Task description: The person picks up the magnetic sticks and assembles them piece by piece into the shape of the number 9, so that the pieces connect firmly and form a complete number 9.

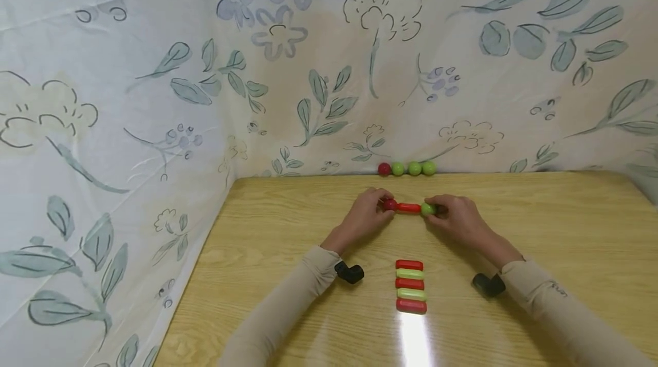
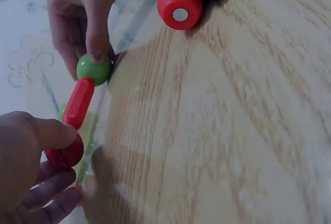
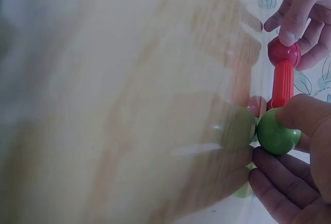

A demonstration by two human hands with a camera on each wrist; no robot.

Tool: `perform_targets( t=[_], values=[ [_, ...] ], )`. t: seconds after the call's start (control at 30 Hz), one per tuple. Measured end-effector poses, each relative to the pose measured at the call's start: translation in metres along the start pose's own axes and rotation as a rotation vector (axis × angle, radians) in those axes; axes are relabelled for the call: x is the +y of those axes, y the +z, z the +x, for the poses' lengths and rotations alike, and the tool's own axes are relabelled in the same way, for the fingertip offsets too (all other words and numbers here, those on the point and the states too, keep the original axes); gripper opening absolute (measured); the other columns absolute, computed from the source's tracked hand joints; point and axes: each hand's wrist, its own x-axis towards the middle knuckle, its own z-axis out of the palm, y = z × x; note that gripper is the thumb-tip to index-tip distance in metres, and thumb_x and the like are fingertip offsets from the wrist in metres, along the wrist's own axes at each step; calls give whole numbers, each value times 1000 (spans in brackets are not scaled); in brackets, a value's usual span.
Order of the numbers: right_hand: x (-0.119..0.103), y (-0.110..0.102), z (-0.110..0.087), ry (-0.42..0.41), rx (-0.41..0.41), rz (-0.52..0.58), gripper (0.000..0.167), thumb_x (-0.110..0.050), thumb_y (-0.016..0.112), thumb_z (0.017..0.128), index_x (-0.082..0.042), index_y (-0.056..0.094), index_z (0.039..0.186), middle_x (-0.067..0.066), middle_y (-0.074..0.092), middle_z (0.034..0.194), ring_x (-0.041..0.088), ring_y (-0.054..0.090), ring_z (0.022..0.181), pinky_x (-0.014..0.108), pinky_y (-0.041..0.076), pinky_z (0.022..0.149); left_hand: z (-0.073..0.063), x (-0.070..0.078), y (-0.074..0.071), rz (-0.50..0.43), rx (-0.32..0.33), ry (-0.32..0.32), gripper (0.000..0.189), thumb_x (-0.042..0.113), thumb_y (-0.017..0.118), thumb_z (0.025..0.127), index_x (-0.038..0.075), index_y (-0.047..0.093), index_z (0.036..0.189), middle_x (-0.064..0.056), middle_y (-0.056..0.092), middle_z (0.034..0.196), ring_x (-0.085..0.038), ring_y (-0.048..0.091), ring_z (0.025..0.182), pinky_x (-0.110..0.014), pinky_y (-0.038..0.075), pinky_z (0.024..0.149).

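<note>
My left hand [image 1: 367, 210] pinches a red ball [image 1: 390, 205] between thumb and fingers. A green ball [image 1: 428, 209] is pinched in the same way by my right hand [image 1: 457, 216]. Between the two balls runs a red rod [image 1: 408, 208], its ends meeting them, so the three form one straight piece. In the left wrist view the red rod [image 2: 79, 102] slants from the red ball [image 2: 66, 151] up to the green ball [image 2: 94, 69]. The right wrist view shows the green ball [image 3: 277, 132] close to my right thumb.
Nearer me on the wooden table [image 1: 257, 230] lies a column of several red and light green rods [image 1: 409, 283]. At the back edge, against the flowered cloth [image 1: 319, 99], stands a row with one red ball [image 1: 384, 169] and several green balls [image 1: 414, 168].
</note>
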Motion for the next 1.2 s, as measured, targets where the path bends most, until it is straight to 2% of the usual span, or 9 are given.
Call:
perform_targets(
  t=[0.13, 0.43, 0.8, 0.97, 1.1, 1.17, 1.2],
  values=[
    [0, 0, 0, 3, -5, -1, 31, -4, 77, 86, 6, 70, 114, 18, 72, 106, 28, 70, 89, 46, 58, 76, 1, -1, 2, 34, 5, 6, 27, 19, 74, 93, 10, 65, 117, 2, 59, 104, -11, 56, 91, -17, 46, 75],
    [-4, 0, -1, 24, -14, 4, 31, -5, 77, 87, 6, 70, 115, 18, 72, 106, 29, 70, 89, 48, 57, 77, -5, -1, 3, 24, 8, 8, 26, 20, 73, 93, 10, 64, 116, -1, 61, 106, -14, 59, 94, -16, 45, 75],
    [-2, -1, 0, 43, -3, 1, 31, -7, 77, 88, 5, 70, 116, 17, 72, 105, 28, 69, 89, 49, 56, 77, -5, -1, 3, 29, 14, -9, 27, 23, 73, 94, 12, 63, 117, 3, 59, 106, -8, 57, 94, -17, 46, 78],
    [-2, 1, -1, 39, 4, -2, 31, -8, 77, 88, 5, 70, 115, 17, 72, 103, 28, 69, 86, 48, 57, 76, -12, 1, 4, 61, 70, -20, 29, 26, 72, 94, 13, 63, 118, 0, 57, 111, -11, 56, 100, -22, 47, 85],
    [-3, 2, -3, 37, 2, 1, 31, -8, 78, 87, 5, 70, 115, 18, 72, 102, 28, 69, 86, 48, 57, 75, -24, 8, 4, 120, 147, 39, 22, 25, 70, 95, 13, 67, 113, 0, 59, 110, -10, 56, 101, -21, 47, 87],
    [-3, 2, -3, 34, 10, 0, 31, -7, 78, 87, 5, 70, 114, 18, 72, 102, 29, 69, 85, 48, 57, 75, -30, 13, 3, 135, 150, 97, 17, 23, 70, 95, 12, 69, 109, 2, 61, 106, -8, 58, 97, -18, 47, 84],
    [-3, 1, -3, 32, 13, 0, 31, -7, 78, 87, 5, 70, 114, 18, 72, 102, 29, 69, 85, 48, 57, 74, -33, 15, 2, 138, 131, 123, 16, 23, 70, 95, 12, 69, 108, 3, 62, 105, -7, 59, 95, -15, 47, 83]
  ],
)
